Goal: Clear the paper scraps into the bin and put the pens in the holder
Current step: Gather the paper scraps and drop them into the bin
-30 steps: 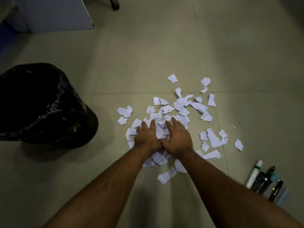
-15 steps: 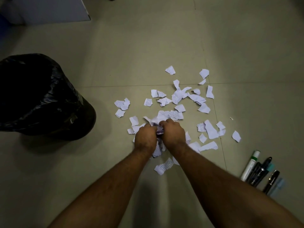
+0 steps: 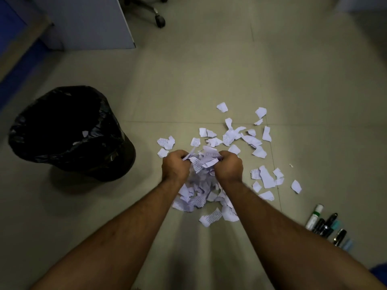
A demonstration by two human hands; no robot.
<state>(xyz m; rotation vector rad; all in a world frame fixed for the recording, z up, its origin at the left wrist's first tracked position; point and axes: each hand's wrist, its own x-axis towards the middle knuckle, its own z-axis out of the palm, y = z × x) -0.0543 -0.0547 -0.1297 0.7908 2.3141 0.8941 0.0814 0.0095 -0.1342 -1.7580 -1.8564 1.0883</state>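
Between the two hands, a loose bundle of torn paper scraps [image 3: 202,164] was bunched up off the floor [image 3: 188,80]; the left hand [image 3: 175,165] was clenched on its left side and the right hand [image 3: 229,165] was clenched on its right, both fists pressing inward so the printed pieces stood up and spilled out between the knuckles. Below the fists, nearer the person, more of the gathered pile [image 3: 199,197] sagged toward the floor, and it was hard to tell how much of it was truly lifted and how much simply lay there; a couple of pieces rested just past that, closer to the body.

The bin [image 3: 69,132], lined with a black bag and open at the top, stood to the left of the left hand and a little farther from the person, well apart from the bundle; a few pale pieces showed inside it. That leftward offset was the relation the carry would turn on: the left hand was the nearer one, so the load would likely need to swing left across open floor, with loose scraps apt to drop on the way.

Beyond and to the right of the right hand, many scattered scraps [image 3: 266,176] lay untouched; farther right and nearer the person, the pens [image 3: 325,226] lay side by side, long axes running away and slightly rightward; no holder was in view.
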